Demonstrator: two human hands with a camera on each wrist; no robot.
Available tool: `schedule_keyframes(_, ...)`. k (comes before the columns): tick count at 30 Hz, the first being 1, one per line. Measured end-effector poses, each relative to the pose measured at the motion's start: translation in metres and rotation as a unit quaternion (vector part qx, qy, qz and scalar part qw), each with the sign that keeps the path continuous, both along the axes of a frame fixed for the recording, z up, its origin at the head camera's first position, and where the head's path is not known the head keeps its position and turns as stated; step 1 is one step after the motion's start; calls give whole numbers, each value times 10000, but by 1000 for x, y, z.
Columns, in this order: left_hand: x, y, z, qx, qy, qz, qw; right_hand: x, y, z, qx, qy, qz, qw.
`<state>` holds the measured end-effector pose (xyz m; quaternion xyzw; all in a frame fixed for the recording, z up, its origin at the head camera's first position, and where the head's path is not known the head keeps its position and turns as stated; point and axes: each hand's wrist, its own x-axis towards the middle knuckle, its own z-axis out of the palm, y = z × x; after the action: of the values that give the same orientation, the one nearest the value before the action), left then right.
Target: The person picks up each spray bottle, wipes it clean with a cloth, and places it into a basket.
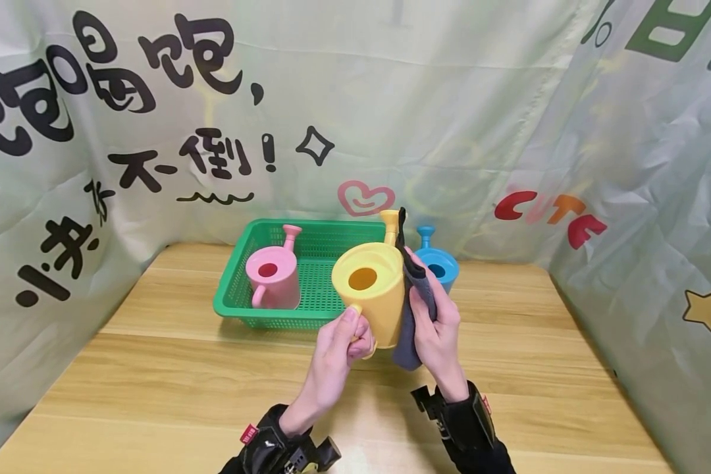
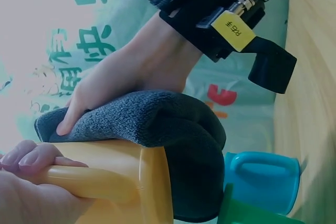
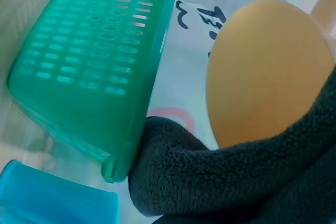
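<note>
A yellow watering can [image 1: 379, 299] is held up above the table, its spout pointing away. My left hand [image 1: 340, 349] grips its handle, fingers curled round it; the left wrist view shows the handle [image 2: 86, 179] in that hand. In my right hand [image 1: 438, 322] is a folded dark grey cloth [image 1: 415, 322], which the fingers and thumb hold against the can's right side. The cloth [image 3: 226, 171] covers part of the can's wall [image 3: 268, 77] in the right wrist view. The palm side of the right hand is hidden there.
Behind the can a green plastic basket [image 1: 228, 306] stands on the wooden table [image 1: 172, 375], with a pink watering can [image 1: 281, 283] inside at its left. A blue watering can [image 1: 441, 263] stands right of the basket, partly hidden by the right hand. Printed cloth walls [image 1: 450, 99] enclose the table.
</note>
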<state>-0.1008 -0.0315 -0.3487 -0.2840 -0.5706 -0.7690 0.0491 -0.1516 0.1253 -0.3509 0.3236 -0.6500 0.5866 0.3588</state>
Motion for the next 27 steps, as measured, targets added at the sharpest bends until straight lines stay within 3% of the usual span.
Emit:
schedule_keyframes(5, 2, 0, 0, -195, -10, 114, 9997, 2, 0, 2, -16, 141, 20, 9999)
schedule_keyframes(9, 2, -1, 1, -73, -19, 114, 9999, 0, -1, -1, 41, 118, 28, 9999)
schedule_keyframes(18, -3, -9, 6, 349, 98, 137, 9992, -5, -3, -13, 131, -545, -4, 9984)
schedule_keyframes(27, -2, -7, 4, 196, 164, 127, 9996, -4, -2, -11, 6, -483, 41, 9988)
